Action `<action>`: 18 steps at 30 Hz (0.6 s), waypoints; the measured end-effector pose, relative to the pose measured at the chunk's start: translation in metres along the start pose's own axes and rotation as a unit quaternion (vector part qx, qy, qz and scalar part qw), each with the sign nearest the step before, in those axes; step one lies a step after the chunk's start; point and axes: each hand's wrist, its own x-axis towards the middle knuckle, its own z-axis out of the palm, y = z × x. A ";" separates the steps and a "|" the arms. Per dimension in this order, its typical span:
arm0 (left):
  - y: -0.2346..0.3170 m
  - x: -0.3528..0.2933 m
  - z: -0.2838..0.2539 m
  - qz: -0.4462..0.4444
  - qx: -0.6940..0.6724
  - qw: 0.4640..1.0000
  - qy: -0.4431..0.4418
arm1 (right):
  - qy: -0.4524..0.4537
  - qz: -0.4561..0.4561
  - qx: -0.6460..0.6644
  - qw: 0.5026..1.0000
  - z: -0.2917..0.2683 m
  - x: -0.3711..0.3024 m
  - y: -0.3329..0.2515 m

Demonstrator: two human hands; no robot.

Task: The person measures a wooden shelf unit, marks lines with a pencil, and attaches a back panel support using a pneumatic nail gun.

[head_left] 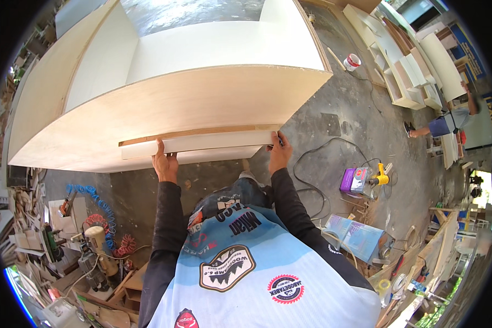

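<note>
A long, narrow wooden board (218,142) with a white face and a bare wood edge lies level along the side of a large plywood cabinet (202,93). My left hand (165,162) grips the board left of its middle, thumb up on the face and fingers curled toward its lower edge. At the board's right end, my right hand (280,151) closes around it with bent fingers. The cabinet has pale plywood outside and white panels inside. Whether the board touches the cabinet side cannot be made out.
On the floor to the right are a looping black cable (296,164), a purple box (355,181), a yellow power tool (381,176) and a bucket (352,62). A person (448,123) stands far right by shelving (399,71). A blue coiled hose (106,213) lies left.
</note>
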 end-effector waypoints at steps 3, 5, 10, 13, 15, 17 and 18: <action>0.000 0.002 -0.001 -0.010 -0.005 1.000 0.005 | 0.021 0.001 -0.001 1.000 0.004 -0.002 -0.004; 0.000 0.003 -0.003 -0.011 -0.002 1.000 0.007 | 0.017 -0.001 0.005 1.000 0.005 -0.001 -0.002; 0.000 0.004 -0.005 -0.010 -0.003 1.000 0.009 | 0.012 -0.003 -0.026 1.000 0.003 0.001 0.002; -0.002 0.003 -0.002 -0.008 -0.005 1.000 0.004 | 0.017 -0.005 -0.024 1.000 0.002 0.001 -0.001; -0.001 0.004 -0.006 -0.004 -0.003 1.000 -0.003 | 0.023 -0.007 -0.020 1.000 0.007 -0.001 -0.005; -0.001 0.005 -0.006 -0.006 -0.005 1.000 -0.002 | 0.019 -0.012 -0.019 1.000 0.005 0.001 -0.004; -0.002 0.005 -0.006 -0.008 -0.005 1.000 -0.001 | 0.017 -0.015 -0.019 1.000 0.004 0.002 -0.003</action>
